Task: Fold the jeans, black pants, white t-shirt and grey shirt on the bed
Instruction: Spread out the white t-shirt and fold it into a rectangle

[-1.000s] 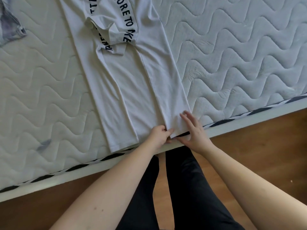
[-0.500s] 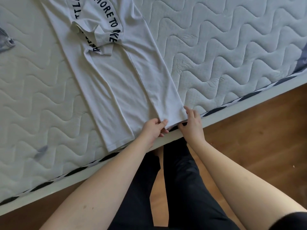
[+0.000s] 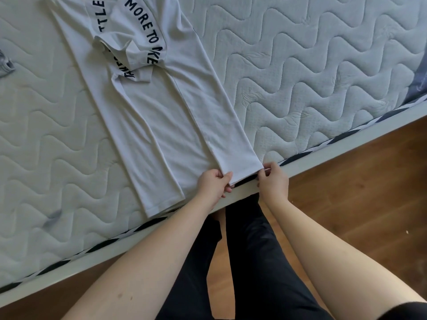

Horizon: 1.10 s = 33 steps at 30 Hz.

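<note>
The white t-shirt (image 3: 161, 107) is being shown lying lengthwise on the quilted mattress (image 3: 300, 65), both sides folded inward, its hem at the near edge of the bed. The hem's 2 corners are being pinched, 1 by the left hand (image 3: 213, 184) and 1 by the right hand (image 3: 272, 181), fingers curled on the cloth. The fabric is being judged light, soft and limp; it is best gripped at the hem corners.
</note>
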Each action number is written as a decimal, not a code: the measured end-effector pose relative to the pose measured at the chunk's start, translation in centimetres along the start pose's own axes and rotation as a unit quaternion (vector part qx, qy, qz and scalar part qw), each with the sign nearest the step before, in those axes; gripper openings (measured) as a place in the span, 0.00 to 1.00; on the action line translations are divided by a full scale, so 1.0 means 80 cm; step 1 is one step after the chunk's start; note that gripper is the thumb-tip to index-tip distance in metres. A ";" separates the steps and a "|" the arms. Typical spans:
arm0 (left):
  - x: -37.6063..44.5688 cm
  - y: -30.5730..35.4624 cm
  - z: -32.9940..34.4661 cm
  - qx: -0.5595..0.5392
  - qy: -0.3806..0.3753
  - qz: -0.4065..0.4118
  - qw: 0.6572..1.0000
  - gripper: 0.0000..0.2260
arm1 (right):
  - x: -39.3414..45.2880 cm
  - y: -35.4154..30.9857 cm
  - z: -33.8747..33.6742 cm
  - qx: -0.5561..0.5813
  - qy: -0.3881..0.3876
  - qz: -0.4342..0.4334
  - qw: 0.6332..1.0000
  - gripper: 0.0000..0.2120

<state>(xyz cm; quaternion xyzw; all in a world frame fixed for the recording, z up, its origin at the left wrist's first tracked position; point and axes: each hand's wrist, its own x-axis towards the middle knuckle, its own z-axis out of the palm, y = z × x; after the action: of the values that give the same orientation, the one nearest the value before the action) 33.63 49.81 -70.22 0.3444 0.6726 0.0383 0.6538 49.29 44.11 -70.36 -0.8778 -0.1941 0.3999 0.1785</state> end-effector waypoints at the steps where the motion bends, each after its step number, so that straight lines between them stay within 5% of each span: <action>1: 0.001 0.001 0.002 0.020 0.013 -0.010 1.000 0.13 | 0.001 0.000 -0.002 -0.003 0.002 0.013 1.000 0.04; 7: -0.001 0.007 0.002 0.196 0.073 -0.014 0.978 0.16 | 0.002 -0.009 -0.015 -0.102 -0.022 0.008 0.995 0.04; 12: -0.016 0.003 -0.036 0.242 0.061 0.089 0.964 0.15 | -0.012 -0.035 -0.011 0.000 0.049 0.076 0.996 0.17; 15: -0.023 -0.006 -0.080 0.235 0.131 0.199 0.942 0.13 | -0.020 -0.060 0.008 0.002 0.056 -0.053 0.997 0.16; 19: -0.021 -0.029 -0.149 0.296 0.274 0.282 0.870 0.07 | -0.026 -0.101 0.053 -0.056 0.007 -0.240 0.969 0.12; 26: -0.032 -0.094 -0.206 0.268 0.314 0.152 0.898 0.10 | -0.061 -0.144 0.147 -0.241 -0.252 -0.244 0.905 0.11; 33: -0.047 -0.121 -0.207 0.081 0.256 0.016 0.963 0.16 | -0.102 -0.119 0.171 -0.248 -0.284 -0.153 0.913 0.10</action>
<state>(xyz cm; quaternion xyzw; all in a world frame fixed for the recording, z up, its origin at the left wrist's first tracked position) 14.28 47.16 -69.49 0.3861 0.8129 0.0811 0.4285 31.96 50.54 -69.17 -0.7025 -0.4618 0.5393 -0.0490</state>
